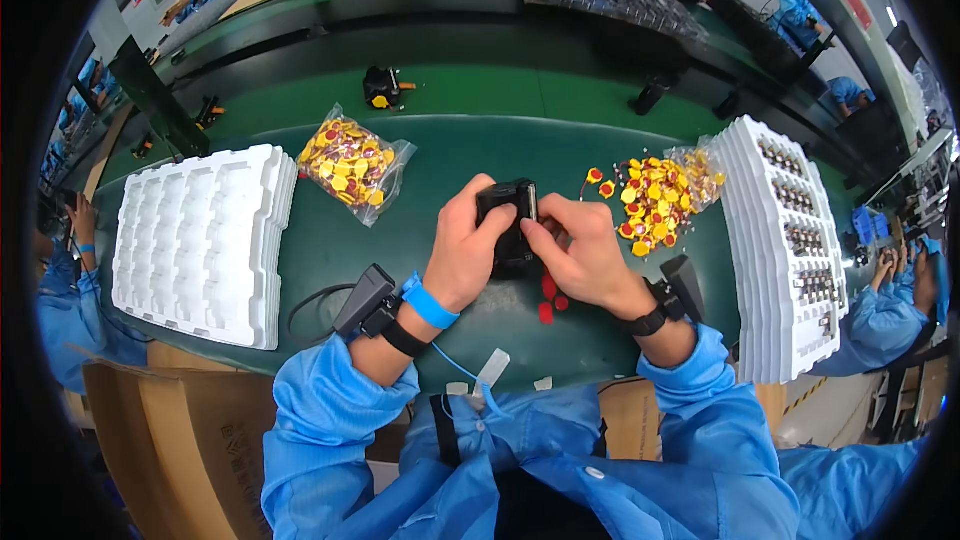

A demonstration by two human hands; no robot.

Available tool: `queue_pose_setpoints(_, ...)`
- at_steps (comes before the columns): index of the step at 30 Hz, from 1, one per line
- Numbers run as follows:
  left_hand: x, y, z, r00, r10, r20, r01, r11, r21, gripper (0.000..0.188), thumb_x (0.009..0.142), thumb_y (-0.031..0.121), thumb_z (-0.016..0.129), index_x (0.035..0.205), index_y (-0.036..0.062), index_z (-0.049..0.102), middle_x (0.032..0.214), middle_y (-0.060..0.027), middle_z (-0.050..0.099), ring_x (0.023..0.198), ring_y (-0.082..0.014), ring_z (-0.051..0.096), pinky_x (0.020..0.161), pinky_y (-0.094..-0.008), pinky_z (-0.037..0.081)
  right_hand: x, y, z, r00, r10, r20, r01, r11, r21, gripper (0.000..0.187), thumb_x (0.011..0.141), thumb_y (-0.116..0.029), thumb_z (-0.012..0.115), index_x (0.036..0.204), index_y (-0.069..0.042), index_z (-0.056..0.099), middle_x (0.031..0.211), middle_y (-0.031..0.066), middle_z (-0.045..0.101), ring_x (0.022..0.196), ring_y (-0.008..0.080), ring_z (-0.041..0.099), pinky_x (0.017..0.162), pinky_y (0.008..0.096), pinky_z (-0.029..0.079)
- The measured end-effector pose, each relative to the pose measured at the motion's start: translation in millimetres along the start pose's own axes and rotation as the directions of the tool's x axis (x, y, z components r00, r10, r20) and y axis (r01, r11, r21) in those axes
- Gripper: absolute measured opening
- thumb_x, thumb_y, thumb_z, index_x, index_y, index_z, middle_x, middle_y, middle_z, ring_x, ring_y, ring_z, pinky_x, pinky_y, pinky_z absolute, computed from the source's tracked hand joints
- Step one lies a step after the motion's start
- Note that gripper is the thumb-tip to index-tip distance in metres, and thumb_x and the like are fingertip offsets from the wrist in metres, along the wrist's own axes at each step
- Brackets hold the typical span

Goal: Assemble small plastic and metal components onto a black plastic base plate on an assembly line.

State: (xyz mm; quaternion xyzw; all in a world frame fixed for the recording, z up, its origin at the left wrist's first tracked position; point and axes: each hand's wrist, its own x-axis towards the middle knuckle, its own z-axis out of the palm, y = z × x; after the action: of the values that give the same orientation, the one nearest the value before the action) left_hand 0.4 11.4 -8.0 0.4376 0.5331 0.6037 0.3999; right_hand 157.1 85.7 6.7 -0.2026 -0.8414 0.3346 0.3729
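In front of me, above the middle of the green table, my left hand [468, 240] grips a black boxy plastic housing [516, 252], its thumb pressed on the near face. My right hand [578, 245] is closed at the housing's right edge, thumb and fingertips pinched together against it. Whatever may sit between those fingertips is hidden. Small red pieces [547, 312] lie on the table just below the right hand. To its right spreads a heap of yellow and red round parts [655, 202], partly spilling from a clear plastic bag [700, 168].
Stacked white trays [200, 240] stand at the left; another stack [785, 260] at the right holds small metal parts. A clear bag of yellow and red parts [350, 165] lies far left. Beyond, a green conveyor [480, 90] carries a black unit [382, 87]. Co-workers sit at both sides.
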Motion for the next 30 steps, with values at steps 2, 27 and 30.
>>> queue_pose_setpoints(2, 4.4, -7.2, 4.7, 0.985, 0.163, -0.058, -0.162, 0.987, 0.019, 0.018, 0.091, 0.016, 0.061, 0.091, -0.0005, 0.053, 0.067, -0.0055, 0.054, 0.064, -0.0101, 0.050, 0.057, -0.0304, 0.041, 16.4, 9.0, -4.2, 0.998, 0.062, -0.002, -0.062, 0.997, -0.036, 0.018, 0.085, -0.008, 0.068, 0.073, 0.001, 0.058, 0.057, 0.0090, 0.058, 0.048, 0.0161, 0.057, 0.048, 0.0305, 0.042)
queue_pose_setpoints(27, 5.5, -19.0, 5.6, 0.945, 0.318, 0.074, -0.324, 0.885, 0.335, 0.007, 0.082, 0.005, 0.062, 0.082, -0.0004, 0.057, 0.055, -0.0099, 0.051, 0.047, -0.0182, 0.051, 0.048, -0.0319, 0.039, 180.2, 132.4, -62.8, 0.875, 0.466, -0.132, -0.480, 0.796, -0.370, 0.029, 0.086, -0.019, 0.071, 0.076, 0.008, 0.066, 0.061, 0.0165, 0.065, 0.046, 0.0256, 0.065, 0.047, 0.0360, 0.052)
queue_pose_setpoints(30, 4.9, -11.3, 6.7, 0.955, 0.284, 0.089, -0.296, 0.886, 0.356, 0.007, 0.084, 0.004, 0.061, 0.082, -0.0004, 0.056, 0.054, -0.0085, 0.049, 0.046, -0.0143, 0.048, 0.047, -0.0303, 0.036, 140.9, 104.2, -83.0, 0.899, 0.437, -0.003, -0.374, 0.765, -0.524, 0.023, 0.082, -0.017, 0.073, 0.079, 0.005, 0.068, 0.065, 0.0201, 0.067, 0.050, 0.0284, 0.067, 0.055, 0.0366, 0.055)
